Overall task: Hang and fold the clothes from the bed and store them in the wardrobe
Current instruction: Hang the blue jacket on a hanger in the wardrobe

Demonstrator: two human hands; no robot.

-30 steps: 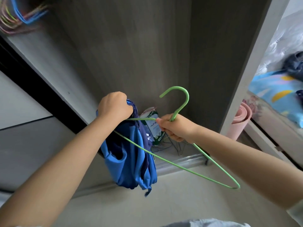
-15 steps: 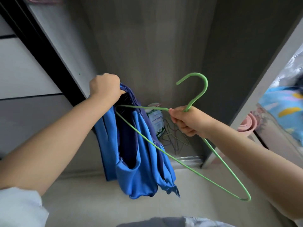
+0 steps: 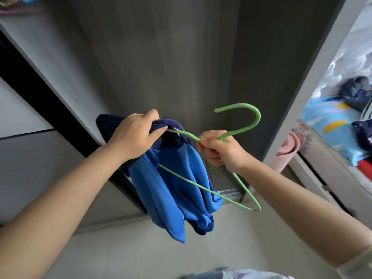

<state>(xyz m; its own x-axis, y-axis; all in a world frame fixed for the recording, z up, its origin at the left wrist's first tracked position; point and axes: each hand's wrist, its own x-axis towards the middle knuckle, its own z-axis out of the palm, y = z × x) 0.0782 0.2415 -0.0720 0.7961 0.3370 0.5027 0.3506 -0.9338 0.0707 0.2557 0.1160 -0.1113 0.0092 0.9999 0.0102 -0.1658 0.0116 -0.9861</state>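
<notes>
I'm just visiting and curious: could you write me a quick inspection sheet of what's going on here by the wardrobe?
Surface: pale floor, bare where seen.
Job's things: blue garment partly threaded on green hanger; more clothes on bed.
Clutter: rolled pink mat; spare hangers upper left.
Hands: left hand grips garment's dark collar; right hand grips hanger's neck.
Cables: nothing seen.
Surroundings: open wardrobe, grey inside.
</notes>
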